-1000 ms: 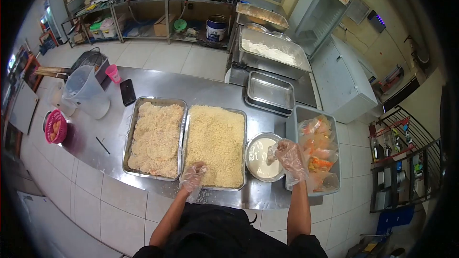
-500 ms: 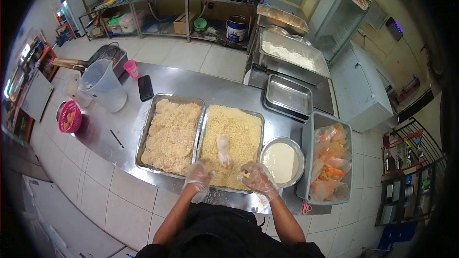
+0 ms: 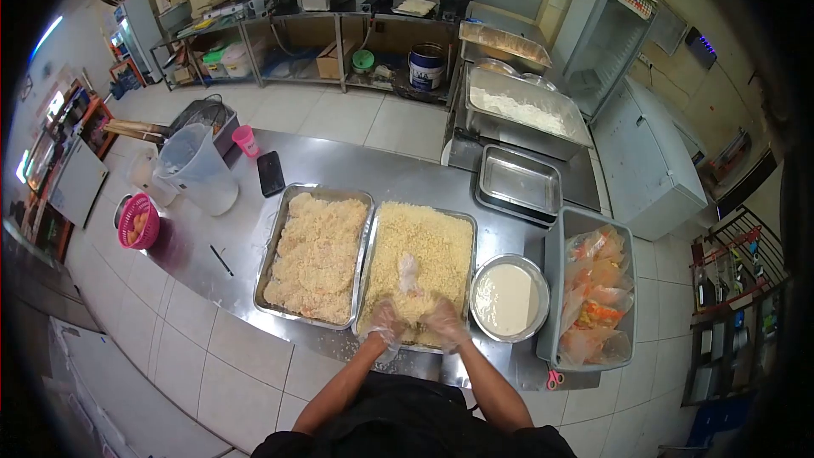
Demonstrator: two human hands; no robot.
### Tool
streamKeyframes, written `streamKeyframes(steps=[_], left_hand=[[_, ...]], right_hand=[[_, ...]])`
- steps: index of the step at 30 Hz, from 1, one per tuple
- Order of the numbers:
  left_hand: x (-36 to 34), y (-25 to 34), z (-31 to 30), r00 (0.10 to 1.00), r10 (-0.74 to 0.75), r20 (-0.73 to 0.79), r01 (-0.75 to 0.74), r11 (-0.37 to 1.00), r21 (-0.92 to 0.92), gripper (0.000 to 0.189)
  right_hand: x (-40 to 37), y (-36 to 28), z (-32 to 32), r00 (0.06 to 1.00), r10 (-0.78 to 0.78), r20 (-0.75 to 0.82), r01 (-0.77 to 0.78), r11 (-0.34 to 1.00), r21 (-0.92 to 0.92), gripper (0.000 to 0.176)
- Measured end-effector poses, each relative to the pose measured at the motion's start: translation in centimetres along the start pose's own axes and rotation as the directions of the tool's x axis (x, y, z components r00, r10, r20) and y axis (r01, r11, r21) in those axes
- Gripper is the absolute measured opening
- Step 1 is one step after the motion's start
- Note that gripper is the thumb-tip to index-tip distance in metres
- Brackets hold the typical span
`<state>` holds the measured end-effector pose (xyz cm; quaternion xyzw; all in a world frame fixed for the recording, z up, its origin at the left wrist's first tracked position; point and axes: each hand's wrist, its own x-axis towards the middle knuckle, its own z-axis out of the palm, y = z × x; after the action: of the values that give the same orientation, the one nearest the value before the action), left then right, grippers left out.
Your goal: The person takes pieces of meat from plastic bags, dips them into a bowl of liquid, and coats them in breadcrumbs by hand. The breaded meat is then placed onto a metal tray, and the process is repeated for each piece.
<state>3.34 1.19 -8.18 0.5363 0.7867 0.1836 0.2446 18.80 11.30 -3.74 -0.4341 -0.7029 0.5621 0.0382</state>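
Note:
Both hands wear clear plastic gloves and reach into the near end of a metal tray (image 3: 476, 242) of pale yellow breadcrumbs (image 3: 424, 233). My left hand (image 3: 386, 322) is curled at the lower left of the crumbs, and my right hand (image 3: 443, 324) is curled opposite it. Crumbs are gathered between them, and the fingertips are partly buried. Just beyond the hands lies a whitish, batter-coated piece of food (image 3: 408, 270), its near end partly covered by crumbs. To the left, a second metal tray (image 3: 264, 276) holds crumb-coated pieces (image 3: 314, 254).
A bowl of white batter (image 3: 509, 297) stands right of the trays, beside a grey bin (image 3: 551, 288) with bagged food. Pink scissors (image 3: 554, 380) lie at the near edge. Leftward are a phone (image 3: 270, 174), a pen (image 3: 221, 260), a clear jug (image 3: 203, 174) and a pink basket (image 3: 138, 222).
Both hands have moved inward over the crumbs, closer to each other and to the near end of the whitish piece. Crumbs are now heaped between them. The view has shifted slightly.

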Motion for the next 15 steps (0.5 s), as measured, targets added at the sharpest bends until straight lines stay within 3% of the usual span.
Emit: streamKeyframes(steps=[1, 3, 4, 6, 9, 10, 12, 13, 15], left_hand=[[-0.3, 2.0, -3.0, 0.999, 0.013, -0.046, -0.018, 0.994, -0.104, 0.074], [-0.3, 5.3, -7.9, 0.992, 0.014, -0.124, -0.052, 0.949, -0.312, 0.082], [0.5, 5.3, -8.2, 0.97, 0.103, -0.22, -0.127, 0.987, -0.097, 0.083], [2.3, 4.9, -8.2, 0.878, 0.333, -0.343, -0.208, 0.913, 0.352, 0.085], [5.9, 1.9, -6.3, 0.982, 0.179, 0.055, -0.161, 0.657, 0.736, 0.07], [9.3, -4.1, 0.8, 0.979, 0.199, 0.035, -0.166, 0.695, 0.7, 0.069], [15.1, -14.4, 12.8, 0.971, 0.238, -0.004, -0.184, 0.762, 0.621, 0.067], [11.4, -10.0, 5.9, 0.982, 0.186, 0.027, -0.176, 0.863, 0.474, 0.065], [8.8, -5.0, -0.8, 0.977, 0.212, 0.026, -0.211, 0.938, 0.277, 0.062]], right_hand=[[-0.8, -2.0, -1.7, 0.999, -0.036, 0.025, 0.033, 0.995, 0.091, 0.085], [-1.5, -4.2, -3.8, 0.949, -0.305, -0.086, 0.305, 0.952, -0.004, 0.073], [-1.5, -5.0, -4.4, 0.893, -0.431, -0.128, 0.427, 0.902, -0.062, 0.067], [-0.5, -6.7, -5.6, 0.896, -0.434, -0.095, 0.371, 0.848, -0.379, 0.08], [2.5, -3.1, -3.8, 0.906, -0.414, -0.084, 0.171, 0.541, -0.823, 0.092], [4.4, -0.4, -2.7, 0.91, -0.403, -0.093, 0.075, 0.382, -0.921, 0.094], [8.0, 4.1, -2.8, 0.965, -0.245, -0.095, 0.089, 0.644, -0.76, 0.091], [8.0, 4.4, -3.2, 0.978, -0.196, -0.072, 0.095, 0.725, -0.683, 0.087], [6.5, 1.9, -4.8, 0.989, -0.142, -0.034, 0.101, 0.835, -0.541, 0.078]])
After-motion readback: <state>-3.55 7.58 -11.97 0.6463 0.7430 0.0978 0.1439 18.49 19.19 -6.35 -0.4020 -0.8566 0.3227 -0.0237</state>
